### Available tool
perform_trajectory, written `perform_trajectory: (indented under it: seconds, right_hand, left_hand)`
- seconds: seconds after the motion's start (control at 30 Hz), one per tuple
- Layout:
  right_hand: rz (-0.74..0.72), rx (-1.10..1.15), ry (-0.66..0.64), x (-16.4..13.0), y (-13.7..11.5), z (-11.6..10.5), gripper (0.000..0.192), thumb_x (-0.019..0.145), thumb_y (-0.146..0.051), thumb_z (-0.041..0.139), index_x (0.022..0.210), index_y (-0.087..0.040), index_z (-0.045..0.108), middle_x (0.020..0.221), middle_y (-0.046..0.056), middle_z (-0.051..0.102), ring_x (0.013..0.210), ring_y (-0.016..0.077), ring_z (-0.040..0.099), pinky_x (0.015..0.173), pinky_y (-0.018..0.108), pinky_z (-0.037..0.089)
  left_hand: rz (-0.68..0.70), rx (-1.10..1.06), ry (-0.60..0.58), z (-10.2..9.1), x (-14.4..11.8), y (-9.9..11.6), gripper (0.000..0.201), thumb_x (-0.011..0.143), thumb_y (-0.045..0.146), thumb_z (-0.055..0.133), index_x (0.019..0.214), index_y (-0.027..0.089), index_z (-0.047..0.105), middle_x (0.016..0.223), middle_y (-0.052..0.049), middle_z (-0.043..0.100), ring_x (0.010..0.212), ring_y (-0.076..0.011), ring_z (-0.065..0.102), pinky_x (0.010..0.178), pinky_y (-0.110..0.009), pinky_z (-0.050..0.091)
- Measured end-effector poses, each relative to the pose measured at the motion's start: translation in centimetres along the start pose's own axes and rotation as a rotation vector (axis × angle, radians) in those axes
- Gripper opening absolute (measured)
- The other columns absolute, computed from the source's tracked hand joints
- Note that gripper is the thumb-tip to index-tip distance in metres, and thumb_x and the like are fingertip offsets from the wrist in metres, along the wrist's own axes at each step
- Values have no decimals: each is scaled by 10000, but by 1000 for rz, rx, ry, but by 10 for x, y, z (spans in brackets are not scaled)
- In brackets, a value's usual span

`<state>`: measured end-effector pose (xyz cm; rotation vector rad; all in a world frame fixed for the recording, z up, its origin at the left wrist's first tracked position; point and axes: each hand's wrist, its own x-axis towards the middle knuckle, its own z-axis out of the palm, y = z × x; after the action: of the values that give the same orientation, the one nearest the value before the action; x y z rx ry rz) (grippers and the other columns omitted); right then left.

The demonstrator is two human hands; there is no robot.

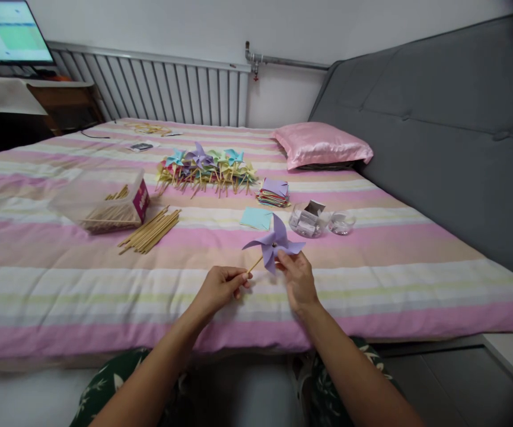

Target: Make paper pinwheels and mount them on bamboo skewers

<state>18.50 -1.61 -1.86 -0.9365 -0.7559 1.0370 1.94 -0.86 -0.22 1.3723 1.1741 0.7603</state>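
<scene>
Purple paper pinwheel (274, 243) held up between both hands, above the near edge of the bed (38, 284). Its thin wooden stick (255, 264) runs diagonally, low end toward the left hand, upper end at the pinwheel's hub; long axis lower-left to upper-right. Four blades, face turned toward the camera and a bit up.

Left hand (220, 287) closed, fingertips pinching the stick's lower end. Right hand (298, 279) w/ fingers pinched on a lower blade just beside the hub.

Just beyond the pinwheel: one teal paper square (256, 218) flat on the cover. Right of that, beyond the right hand: two small clear containers (321, 220), side by side, contents too small to tell. Further out, a stack of colored paper squares (274, 193), purple on top; count can't be told.

Beyond and left of the left hand: bundle of loose wooden sticks (152, 230), too many to count, lying next to a clear plastic box (100, 204) on its side w/ more sticks in it.

Far beyond both hands: pile of finished pinwheels (205, 166), mixed colors, count unclear. Far right: one pink pillow (321, 144) against the gray headboard (438, 130). Far left: a screen (9, 32), lit.
</scene>
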Motion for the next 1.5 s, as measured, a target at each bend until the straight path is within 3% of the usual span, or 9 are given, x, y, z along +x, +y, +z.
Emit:
perform_trajectory:
  seconds: [0.2, 0.77, 0.93, 1.07, 1.23, 1.4, 1.5]
  right_hand:
    - [99, 118, 105, 3, 3, -1, 235, 582, -310, 761, 628, -155, 592, 585, -36, 562, 573, 97, 491, 572, 233, 382]
    - [26, -20, 135, 2, -1, 2, 270, 562, -339, 762, 600, -137, 587, 591, -18, 597, 564, 106, 522, 573, 243, 420]
    - [-11, -30, 4, -2, -4, 4, 249, 640, -363, 711, 767, -167, 626, 741, 7, 654, 684, 128, 579, 650, 251, 442]
    - [-21, -94, -57, -3, -6, 4, 402, 685, -376, 672, 1033, -191, 596, 928, 57, 655, 775, 149, 584, 663, 255, 441]
    - [69, -153, -4, -2, -4, 3, 309, 699, -417, 649, 876, -164, 660, 807, 43, 653, 593, 96, 492, 559, 231, 383]
    - [157, -150, -81, -5, 2, 3, 272, 717, -432, 627, 768, -167, 666, 759, 32, 640, 567, 86, 459, 523, 222, 342]
    - [165, -148, -83, -6, 3, 3, 268, 702, -432, 643, 708, -164, 663, 620, -4, 581, 534, 84, 437, 510, 222, 324]
  left_hand:
    - [6, 25, -96, 10, 0, -11, 291, 707, 356, 620, 802, 95, 705, 713, -85, 699, 392, -65, 461, 435, -205, 369]
    - [63, 38, -197, 12, 2, -26, 293, 733, 372, 598, 816, 114, 709, 700, -58, 684, 447, -99, 526, 439, -211, 404]
    - [42, 13, -150, 10, 0, -14, 298, 721, 378, 612, 801, 106, 704, 722, -73, 700, 407, -77, 497, 431, -205, 389]
    - [-1, -47, 7, 3, -1, -1, 302, 691, 372, 646, 801, 96, 701, 733, -89, 710, 379, -61, 462, 436, -210, 383]
    - [-5, -104, 98, -4, -1, 4, 327, 687, 363, 660, 855, 85, 691, 762, -105, 712, 394, -60, 460, 464, -216, 388]
    - [-8, -112, 46, 0, -2, 5, 326, 691, 360, 658, 846, 75, 689, 758, -113, 709, 388, -54, 455, 459, -210, 371]
    - [-15, -108, 24, 2, -2, 5, 330, 678, 366, 664, 830, 74, 695, 756, -118, 711, 379, -57, 456, 449, -215, 369]
